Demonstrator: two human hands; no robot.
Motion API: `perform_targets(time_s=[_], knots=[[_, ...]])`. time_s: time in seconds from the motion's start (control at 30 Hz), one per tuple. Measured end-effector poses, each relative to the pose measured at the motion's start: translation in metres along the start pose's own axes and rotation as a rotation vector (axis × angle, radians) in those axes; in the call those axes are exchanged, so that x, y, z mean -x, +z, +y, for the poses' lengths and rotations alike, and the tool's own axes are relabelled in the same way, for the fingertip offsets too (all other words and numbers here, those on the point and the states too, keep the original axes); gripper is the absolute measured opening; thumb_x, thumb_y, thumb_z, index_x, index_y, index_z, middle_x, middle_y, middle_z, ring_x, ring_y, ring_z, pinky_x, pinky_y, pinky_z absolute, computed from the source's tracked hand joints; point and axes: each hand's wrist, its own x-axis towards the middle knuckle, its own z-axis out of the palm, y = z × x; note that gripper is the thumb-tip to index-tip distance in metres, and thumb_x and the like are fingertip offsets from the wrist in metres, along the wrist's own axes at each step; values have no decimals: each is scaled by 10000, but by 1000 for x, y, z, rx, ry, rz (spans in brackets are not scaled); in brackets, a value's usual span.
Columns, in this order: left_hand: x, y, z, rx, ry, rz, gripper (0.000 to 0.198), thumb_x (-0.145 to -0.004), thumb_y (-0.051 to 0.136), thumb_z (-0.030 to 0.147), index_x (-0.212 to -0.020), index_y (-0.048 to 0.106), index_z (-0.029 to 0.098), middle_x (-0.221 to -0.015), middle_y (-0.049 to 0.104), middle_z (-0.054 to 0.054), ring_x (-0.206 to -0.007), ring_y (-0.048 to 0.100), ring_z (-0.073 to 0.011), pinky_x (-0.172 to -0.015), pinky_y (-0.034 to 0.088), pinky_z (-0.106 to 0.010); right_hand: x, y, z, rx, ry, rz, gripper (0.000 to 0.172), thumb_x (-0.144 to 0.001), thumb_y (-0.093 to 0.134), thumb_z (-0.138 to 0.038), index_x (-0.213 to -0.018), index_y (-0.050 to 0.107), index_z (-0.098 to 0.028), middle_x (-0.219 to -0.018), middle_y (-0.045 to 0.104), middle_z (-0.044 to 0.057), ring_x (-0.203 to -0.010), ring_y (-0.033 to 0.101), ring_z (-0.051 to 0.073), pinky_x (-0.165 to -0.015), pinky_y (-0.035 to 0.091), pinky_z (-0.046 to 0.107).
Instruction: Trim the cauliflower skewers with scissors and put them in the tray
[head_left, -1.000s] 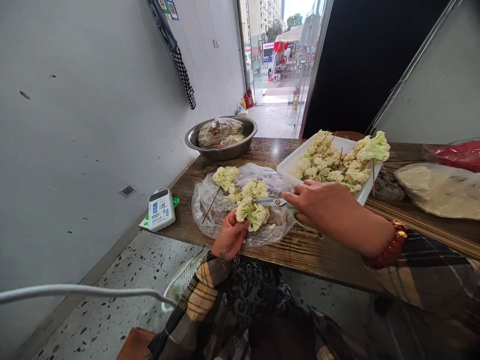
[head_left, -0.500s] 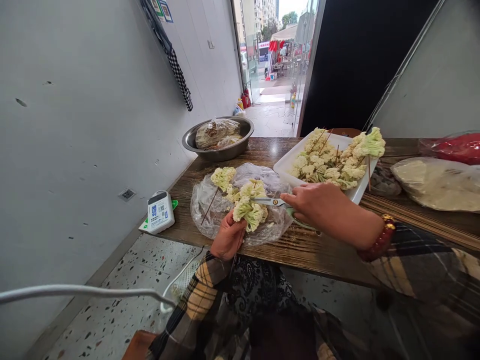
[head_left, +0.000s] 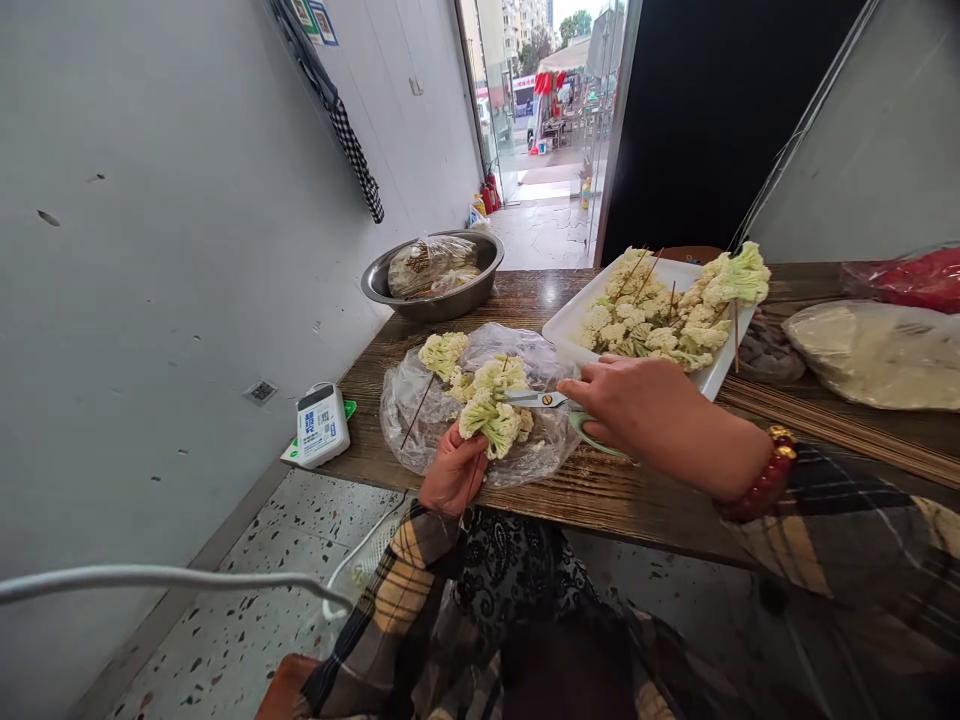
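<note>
In the head view my left hand is closed on a piece of cauliflower, held over a crumpled clear plastic bag. My right hand grips green-handled scissors, whose blades reach the cauliflower from the right; their tips are hidden by the florets. More cauliflower lies on the bag, with a thin wooden skewer slanting down from it. Behind my right hand, a white tray holds a heap of cauliflower florets with several skewers sticking out.
A metal basin with bagged items stands at the back left. A white box sits at the table's left corner. Long skewers and a bag of pale food lie at the right. A white cable crosses the lower left.
The camera view has shifted slightly. Both hands stay at the cauliflower, with the scissors still against it; the held piece has moved a little left in the view.
</note>
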Motion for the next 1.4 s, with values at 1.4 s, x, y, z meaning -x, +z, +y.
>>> perform_targets(time_s=[1.4], knots=[[0,-5,0,-50,19,23,506,-656,756,80,-1138,659,198,-1085,728,-67,-1192,591,-249,-1083,407,-371,-7,-18,-13,-39,30,-118,233,-901,544,-171,-1104,653,-131,-1055,687,180,-999,654,296,-691,506,342]])
